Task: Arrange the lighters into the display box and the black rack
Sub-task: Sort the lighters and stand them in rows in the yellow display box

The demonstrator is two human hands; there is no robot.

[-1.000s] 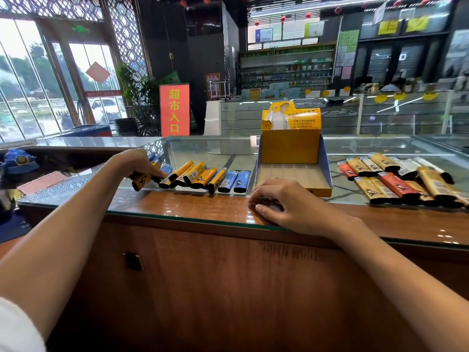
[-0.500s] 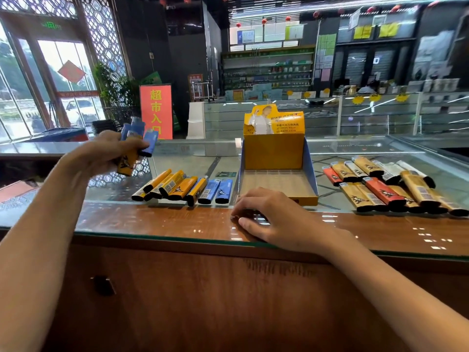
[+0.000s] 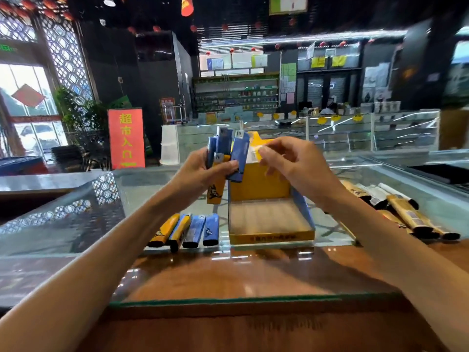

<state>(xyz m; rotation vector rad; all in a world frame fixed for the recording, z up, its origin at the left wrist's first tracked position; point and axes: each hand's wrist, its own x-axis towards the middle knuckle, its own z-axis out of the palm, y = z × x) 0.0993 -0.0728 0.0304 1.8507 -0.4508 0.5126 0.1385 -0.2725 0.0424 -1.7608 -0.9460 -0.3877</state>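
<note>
- Head view: left hand (image 3: 203, 174) is closed round a small bunch of lighters (image 3: 225, 153), blue ones and one yellow, held upright with metal caps on top, above the back of the display box (image 3: 269, 222). Probably bunched this way so they can be fed out singly.
- Right hand (image 3: 291, 161) is just beside the bunch, thumb and forefinger pinched together near the rightmost blue lighter; I cannot tell whether they grip it or only reach for it.
- Display box is thin printed card, yellow with blue side walls and a tall back panel; its pale floor shows faint ridges, likely slots. No lighters in it yet.
- Loose lighters (image 3: 185, 231) lie flat, side by side, just left of the box: two yellow, two blue, dark bases toward the person. Slim, smooth plastic bars.
- A second heap of tan, white and dark-ended lighters (image 3: 406, 212) lies right of the box, partly behind the right forearm.
- Everything rests on a glass counter top (image 3: 63, 219), glossy and reflective, with a wood-grain front edge.
- No black rack that I can make out.
- Judgement: loading of the box is just starting.
</note>
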